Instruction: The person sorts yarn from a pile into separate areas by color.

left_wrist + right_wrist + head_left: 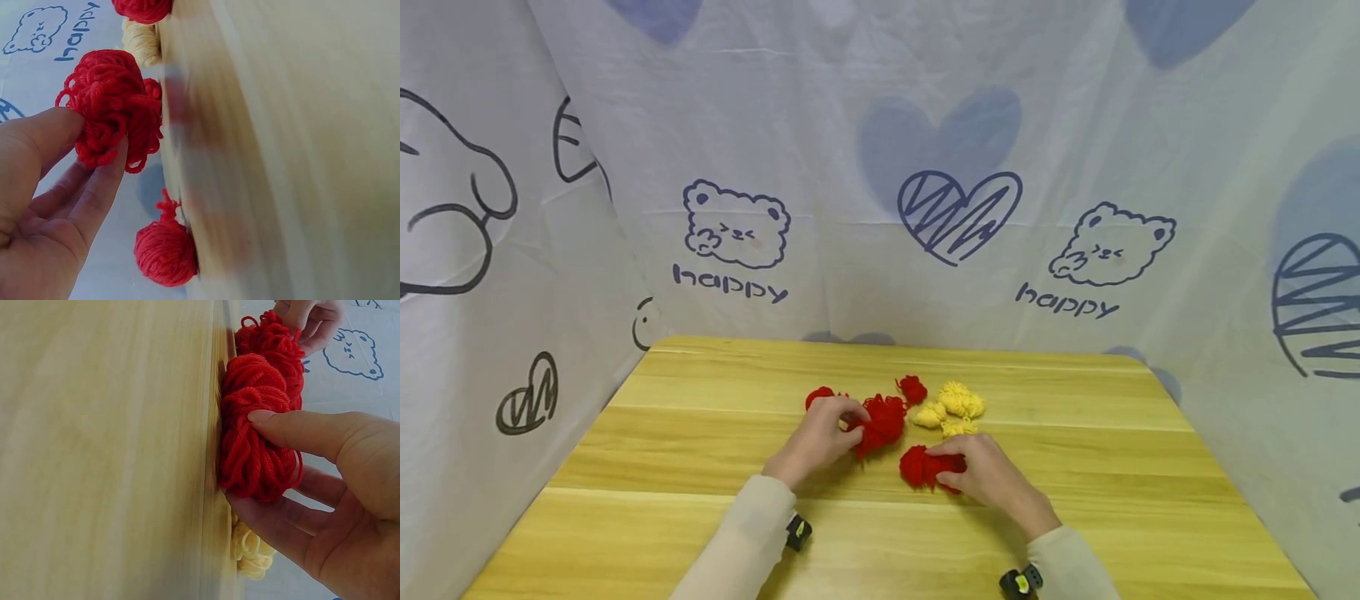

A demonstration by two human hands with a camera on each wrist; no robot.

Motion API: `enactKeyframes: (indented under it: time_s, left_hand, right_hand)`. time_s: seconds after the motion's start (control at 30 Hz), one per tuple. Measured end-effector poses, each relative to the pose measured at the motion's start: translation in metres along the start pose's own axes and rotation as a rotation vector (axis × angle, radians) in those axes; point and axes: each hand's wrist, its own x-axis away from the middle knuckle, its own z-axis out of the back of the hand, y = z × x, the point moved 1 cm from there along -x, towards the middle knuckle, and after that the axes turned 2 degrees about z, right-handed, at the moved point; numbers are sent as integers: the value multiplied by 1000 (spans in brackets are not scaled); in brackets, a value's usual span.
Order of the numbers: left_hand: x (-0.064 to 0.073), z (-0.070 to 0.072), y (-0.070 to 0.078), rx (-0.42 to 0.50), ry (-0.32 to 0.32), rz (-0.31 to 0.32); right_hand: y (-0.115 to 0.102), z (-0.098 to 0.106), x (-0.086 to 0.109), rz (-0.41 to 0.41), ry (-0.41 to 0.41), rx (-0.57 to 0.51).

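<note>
My left hand (818, 435) pinches a looped bundle of red yarn (885, 419) between thumb and fingers; in the left wrist view this yarn bundle (112, 94) appears above the table edge line. To the right and nearer the front, my right hand (988, 473) grips a second red yarn bundle (917, 467), thumb on one side and fingers on the other. That longish bundle (253, 437) lies along the tabletop in the right wrist view. A small red yarn ball (820, 396) sits just beyond my left hand, partly covered by it.
Another small red yarn ball (913, 389) lies farther back. Beside it are yellow yarn bundles (962, 400), several grouped together behind my right hand. Everything rests on a wooden table (700, 375), with a printed cloth (842, 267) hanging behind and at the sides.
</note>
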Motion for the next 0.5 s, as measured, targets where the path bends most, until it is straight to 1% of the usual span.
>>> enactKeyframes:
  time_s: [0.27, 0.5]
  left_hand:
    - [2, 13, 1, 25, 21, -6]
    - [6, 33, 4, 36, 58, 18]
  right_hand:
    - [1, -2, -1, -12, -10, -4]
    - [1, -1, -1, -14, -9, 4]
